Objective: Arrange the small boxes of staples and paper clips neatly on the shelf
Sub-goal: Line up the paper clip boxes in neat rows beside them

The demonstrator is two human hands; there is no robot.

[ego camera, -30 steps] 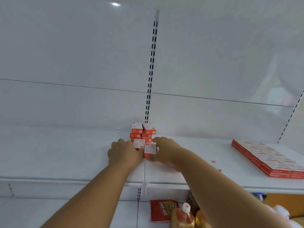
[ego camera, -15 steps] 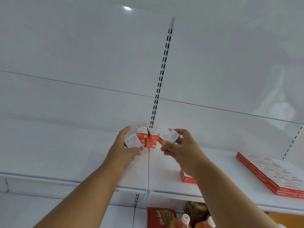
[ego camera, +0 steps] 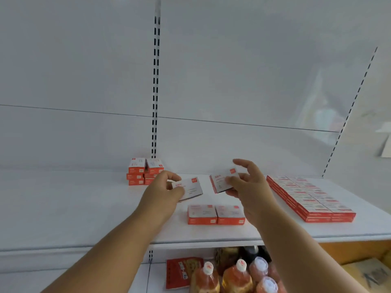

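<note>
Both hands have come away from the back stack (ego camera: 145,174), each now carrying one small box above the white shelf (ego camera: 63,208). Left hand (ego camera: 161,192) is pinching a box (ego camera: 188,188); right hand (ego camera: 246,183) is gripping another box (ego camera: 221,180) (tilted). Two boxes (ego camera: 215,214) are lying side by side below. Flat cardboard row (ego camera: 309,199) sitting right; bottles (ego camera: 234,275) standing beneath.
</note>
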